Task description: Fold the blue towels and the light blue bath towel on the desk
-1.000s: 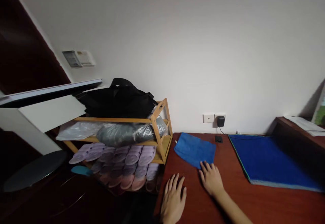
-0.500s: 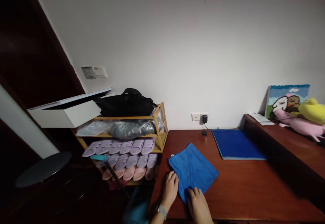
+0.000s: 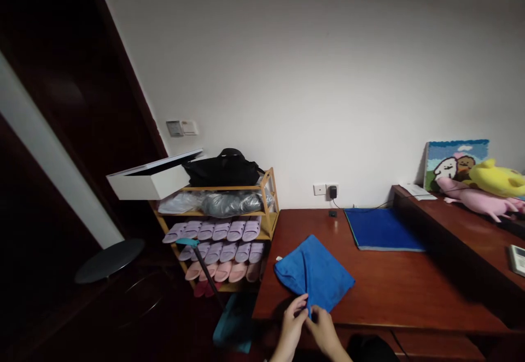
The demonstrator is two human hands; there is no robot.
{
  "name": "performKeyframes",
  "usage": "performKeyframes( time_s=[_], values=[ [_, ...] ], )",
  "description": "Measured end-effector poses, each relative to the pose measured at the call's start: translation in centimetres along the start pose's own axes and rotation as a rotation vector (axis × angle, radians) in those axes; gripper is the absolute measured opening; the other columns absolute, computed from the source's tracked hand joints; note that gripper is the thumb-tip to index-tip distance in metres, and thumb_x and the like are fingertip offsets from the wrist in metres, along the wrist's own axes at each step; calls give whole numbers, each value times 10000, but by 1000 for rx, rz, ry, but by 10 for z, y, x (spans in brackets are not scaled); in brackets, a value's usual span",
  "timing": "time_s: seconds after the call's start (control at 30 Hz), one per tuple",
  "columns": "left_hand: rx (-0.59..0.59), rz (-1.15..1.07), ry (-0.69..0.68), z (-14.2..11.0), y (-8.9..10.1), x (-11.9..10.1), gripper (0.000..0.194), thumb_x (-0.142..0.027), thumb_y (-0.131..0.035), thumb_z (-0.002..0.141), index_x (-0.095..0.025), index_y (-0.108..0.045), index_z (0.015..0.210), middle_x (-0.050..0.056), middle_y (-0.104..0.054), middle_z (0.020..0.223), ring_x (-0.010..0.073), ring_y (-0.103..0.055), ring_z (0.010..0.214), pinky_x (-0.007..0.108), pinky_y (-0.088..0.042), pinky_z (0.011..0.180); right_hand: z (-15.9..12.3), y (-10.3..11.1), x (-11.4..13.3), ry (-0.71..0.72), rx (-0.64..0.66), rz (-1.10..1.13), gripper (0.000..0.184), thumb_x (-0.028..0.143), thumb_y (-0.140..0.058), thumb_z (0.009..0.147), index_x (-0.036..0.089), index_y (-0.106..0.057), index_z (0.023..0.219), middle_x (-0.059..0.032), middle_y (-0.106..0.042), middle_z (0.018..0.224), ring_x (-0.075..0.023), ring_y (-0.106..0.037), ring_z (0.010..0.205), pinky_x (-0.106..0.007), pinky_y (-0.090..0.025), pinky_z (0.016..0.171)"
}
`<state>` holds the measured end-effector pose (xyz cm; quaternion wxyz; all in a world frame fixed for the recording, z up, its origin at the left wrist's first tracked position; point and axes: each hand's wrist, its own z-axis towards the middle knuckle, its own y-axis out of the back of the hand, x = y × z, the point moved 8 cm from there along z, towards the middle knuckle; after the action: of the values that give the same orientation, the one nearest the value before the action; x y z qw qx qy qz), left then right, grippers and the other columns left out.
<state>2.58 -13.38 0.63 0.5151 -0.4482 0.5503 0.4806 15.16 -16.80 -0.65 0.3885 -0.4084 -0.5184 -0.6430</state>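
Note:
A blue cloth (image 3: 322,272) lies in a diamond shape on the brown wooden table (image 3: 385,291), its near corner reaching the front edge. My left hand (image 3: 294,318) pinches that near corner from the left. My right hand (image 3: 322,326) grips the same corner from the right, its fingertips close to those of the left. A fold runs up the cloth from the pinched corner. Farther back, a darker blue cloth (image 3: 383,231) with a pale border lies flat against the wall side.
Left of the table stands a wooden rack (image 3: 268,225) with slippers (image 3: 221,228), a black bag (image 3: 225,168) and a white box (image 3: 151,181). A long-handled teal dustpan (image 3: 233,323) is on the floor near a round stool (image 3: 110,261). Plush toys (image 3: 476,195) sit on the raised ledge.
My left hand has moved from the cloth's left edge to its near corner, beside my right hand. The near part is now gathered between them. The view has shifted left.

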Motion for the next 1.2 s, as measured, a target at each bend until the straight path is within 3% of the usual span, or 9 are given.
performKeyframes(
  time_s=[0.13, 0.33, 0.53, 0.63, 0.8, 0.97, 1.1, 1.13, 1.2],
  values=[
    [-23, -58, 27, -15, -11, -11, 487, -490, -785, 642, -199, -775, 1034, 119, -751, 1045, 308, -683, 1051, 388, -537, 935, -13, 21, 3, -26, -47, 136, 510, 685, -599, 809, 189, -709, 763, -55, -716, 741, -230, -649, 733, -299, -491, 701],
    [82, -69, 58, -21, -27, -11, 515, -568, -651, 779, -206, -706, 1141, 81, -700, 1007, 241, -692, 879, 360, -573, 760, -29, 42, 11, 4, -51, 244, 657, 795, -592, 778, 196, -771, 983, -101, -777, 954, -278, -709, 900, -351, -546, 843],
    [-61, 490, -339, 0, 23, -43, 349, -391, -502, 927, -251, -733, 1146, 100, -707, 1197, 276, -634, 1160, 465, -473, 1068, -30, 89, 4, 59, -182, 109, 584, 740, -559, 839, 232, -794, 1007, -130, -778, 1052, -312, -714, 1021, -445, -537, 975],
    [-15, 752, -368, 14, 40, -40, 354, -307, -535, 909, -281, -728, 1205, 77, -673, 1313, 278, -581, 1264, 478, -435, 1119, -32, 109, 10, 104, -146, 23, 479, 643, -552, 879, 250, -794, 1007, -121, -766, 1052, -295, -709, 1022, -428, -540, 969],
    [83, 895, -386, 19, 44, -34, 267, -288, -555, 939, -275, -757, 1114, 69, -722, 1156, 264, -623, 1141, 417, -479, 1034, -40, 125, 17, 133, -64, -70, 355, 408, -482, 927, 265, -776, 1064, -105, -728, 1082, -257, -686, 1039, -379, -516, 978],
    [73, 636, -316, 7, 35, -42, 202, -425, -649, 876, -249, -744, 848, 66, -711, 940, 282, -627, 999, 411, -464, 956, -21, 157, 27, 180, -143, -217, 377, 338, -417, 942, 259, -755, 1088, -110, -707, 1074, -256, -660, 1023, -380, -498, 970],
    [100, 266, -120, -2, 4, -37, 424, -633, -677, 793, -219, -642, 710, 10, -628, 695, 205, -605, 719, 322, -482, 725, -8, 208, 45, 132, -570, -385, 442, 501, -433, 927, 207, -709, 1108, -166, -677, 1093, -319, -619, 1003, -481, -481, 947],
    [111, 195, -89, -5, -8, -37, 454, -659, -650, 803, -217, -616, 706, -5, -605, 667, 187, -591, 676, 304, -476, 682, -10, 211, 46, 99, -630, -378, 466, 557, -444, 918, 202, -704, 1070, -167, -681, 1062, -324, -619, 986, -485, -482, 935],
    [145, -19, 1, -13, -33, -39, 448, -651, -660, 802, -217, -579, 721, -27, -576, 656, 162, -579, 641, 277, -466, 628, -16, 196, 40, 25, -574, -259, 482, 641, -468, 902, 221, -700, 946, -135, -705, 963, -307, -643, 924, -450, -502, 892]
  ],
)
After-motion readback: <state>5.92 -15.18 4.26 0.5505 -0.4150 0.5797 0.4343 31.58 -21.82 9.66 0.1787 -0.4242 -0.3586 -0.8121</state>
